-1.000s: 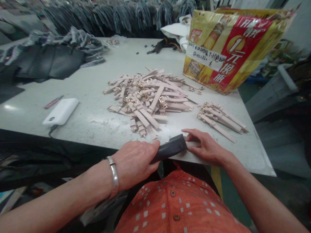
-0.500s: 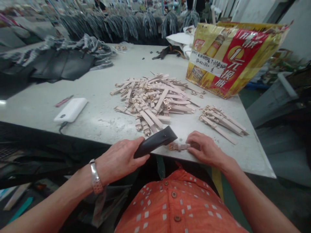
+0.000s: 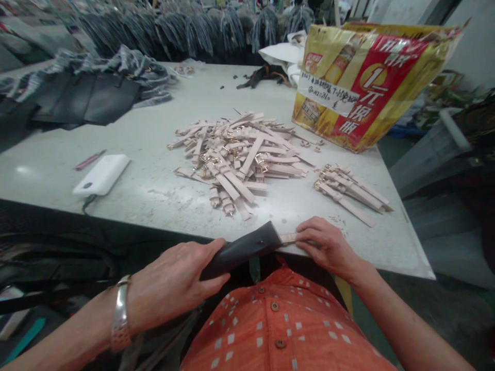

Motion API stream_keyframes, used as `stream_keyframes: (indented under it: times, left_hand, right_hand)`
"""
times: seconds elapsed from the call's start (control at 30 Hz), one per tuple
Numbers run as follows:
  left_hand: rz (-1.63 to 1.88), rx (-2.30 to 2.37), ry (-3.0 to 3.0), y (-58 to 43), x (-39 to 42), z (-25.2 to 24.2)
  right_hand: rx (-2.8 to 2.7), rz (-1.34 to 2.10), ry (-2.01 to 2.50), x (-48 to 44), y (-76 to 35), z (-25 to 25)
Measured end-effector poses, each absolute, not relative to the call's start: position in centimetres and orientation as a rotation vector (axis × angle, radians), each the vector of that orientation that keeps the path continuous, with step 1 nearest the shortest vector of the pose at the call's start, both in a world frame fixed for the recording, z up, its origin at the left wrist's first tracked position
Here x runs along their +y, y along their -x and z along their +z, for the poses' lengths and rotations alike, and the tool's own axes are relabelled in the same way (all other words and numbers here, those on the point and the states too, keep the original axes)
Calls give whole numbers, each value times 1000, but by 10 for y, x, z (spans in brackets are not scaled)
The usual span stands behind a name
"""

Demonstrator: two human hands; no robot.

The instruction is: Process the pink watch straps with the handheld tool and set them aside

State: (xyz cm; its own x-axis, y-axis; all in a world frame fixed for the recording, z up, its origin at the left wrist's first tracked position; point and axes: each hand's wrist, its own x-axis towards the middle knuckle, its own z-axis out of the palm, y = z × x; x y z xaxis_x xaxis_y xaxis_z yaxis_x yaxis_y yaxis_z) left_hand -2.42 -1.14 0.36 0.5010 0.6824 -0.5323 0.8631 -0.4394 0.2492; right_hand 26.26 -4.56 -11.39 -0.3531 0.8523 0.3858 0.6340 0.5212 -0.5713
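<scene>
My left hand [image 3: 176, 273] is wrapped round a long black piece [image 3: 247, 250] that looks like folded leather. The far end of this piece points right, with a small dark stud near it. My right hand [image 3: 327, 242] pinches a short pale pink strap [image 3: 288, 238] at the table's front edge. The strap's left end is hidden behind the black piece; I cannot tell whether it goes inside. Just beyond my hands lies a loose heap of pale pink buckle straps [image 3: 240, 159] with gold-coloured buckles. A smaller bunch of buckle straps [image 3: 348, 193] lies to the right.
On the table [image 3: 147, 206], a white power bank [image 3: 102, 175] with a cable and a thin pink tool [image 3: 89, 160] lie left. A yellow and red carton [image 3: 359, 87] stands at the back right. Black bag pieces [image 3: 85, 98] are at the back left. A grey bin [image 3: 436, 170] stands beyond the right edge.
My left hand has moved down and left with the black piece. Its far end now covers the strap's buckle end. My right hand stays near the same place, holding the strap.
</scene>
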Motion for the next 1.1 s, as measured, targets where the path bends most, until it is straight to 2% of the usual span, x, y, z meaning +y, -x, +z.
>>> stream_keyframes:
  times: [0.3,0.7,0.83,1.0,1.1]
  left_hand:
    - [-496,1209,-2411,-1,-6,-3]
    - [-255,1390,-2359,3,3,-21]
    - [-180,1425,-2254,19,-3,-24]
    - [-110,1464,-2173,39,-5,-35]
    - [-52,1512,-2149,49,-7,-47]
  right_hand:
    - [-2059,521,1206,-44,-263,-113]
    - [-2012,548,1455,-46,-253,-101]
    - [-1852,409,1525,-38,-268,-98]
    - [-1580,38,1641,-12,-327,-90]
    - [-1594,-58,1769,3,-361,-92]
